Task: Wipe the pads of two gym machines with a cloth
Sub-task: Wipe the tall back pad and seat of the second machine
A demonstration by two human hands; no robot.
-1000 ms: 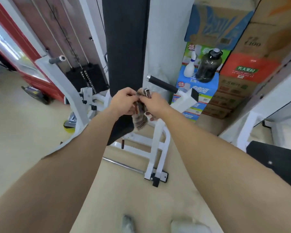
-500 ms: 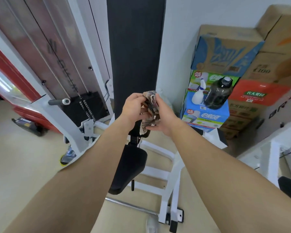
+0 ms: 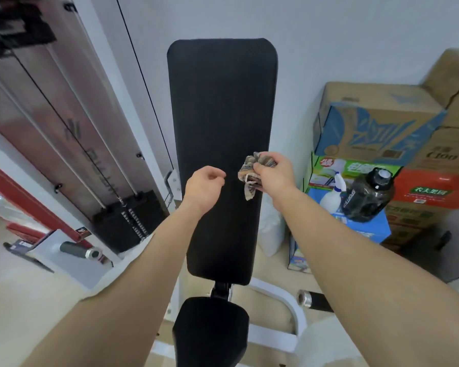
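Pale floor [image 3: 24,300] lower left, grey-white wall [image 3: 329,35] across the top. Tall black back pad [image 3: 220,115] stood upright at frame centre, its rounded top edge fully in view, smaller black seat pad [image 3: 210,332] below it at bottom centre. Right hand [image 3: 274,176] gripped a bunched patterned cloth [image 3: 249,176], fingers curled round it, a tail hanging down, over the pad's right edge at mid-height; contact with the pad was unclear. Left hand [image 3: 204,188] was just beside it in front of the pad, fingers loosely curled, holding nothing. Weight stack [image 3: 127,218] and cables sat centre left, close to the pad's left edge. Stacked cardboard boxes [image 3: 376,123] filled the right side, with a spray bottle [image 3: 331,194] and dark jug [image 3: 366,197] on them, near the pad's right edge. Grip handles stuck out lower left [image 3: 76,252] and lower right [image 3: 316,301]. Open wall above the pad.
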